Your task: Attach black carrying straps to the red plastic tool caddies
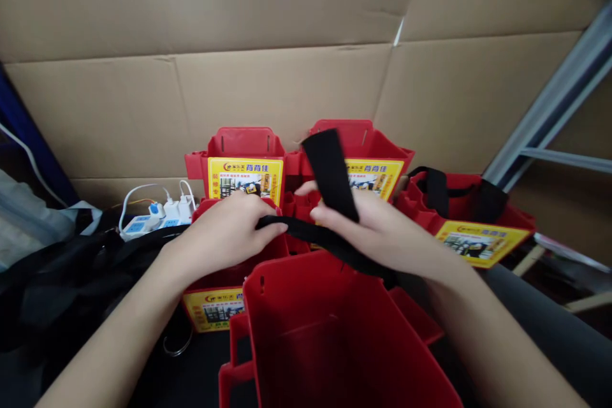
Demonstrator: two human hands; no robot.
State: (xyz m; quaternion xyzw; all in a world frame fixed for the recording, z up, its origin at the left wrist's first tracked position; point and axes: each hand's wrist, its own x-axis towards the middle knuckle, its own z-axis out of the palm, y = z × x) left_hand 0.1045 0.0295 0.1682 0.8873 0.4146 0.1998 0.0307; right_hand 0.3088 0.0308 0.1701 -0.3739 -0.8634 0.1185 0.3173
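Observation:
A black webbing strap (313,234) stretches between my two hands, above the back wall of a red plastic tool box (306,306). My left hand (239,223) is closed on one stretch of it, thumb on top. In my right hand (366,220) the strap is gripped too, and a broad flat end of it sticks up past the thumb. The near box stands open towards me, with a slot at its upper left corner and loops on its left side. Whether the strap runs through a slot on the right is hidden by my hand and the strap.
More red boxes with yellow labels (246,178) stand behind, and one with black straps (482,242) sits at right. White plugs and a power strip (167,217) lie at left beside black fabric (81,287). Cardboard (277,89) walls the back; a metal frame (549,102) rises at right.

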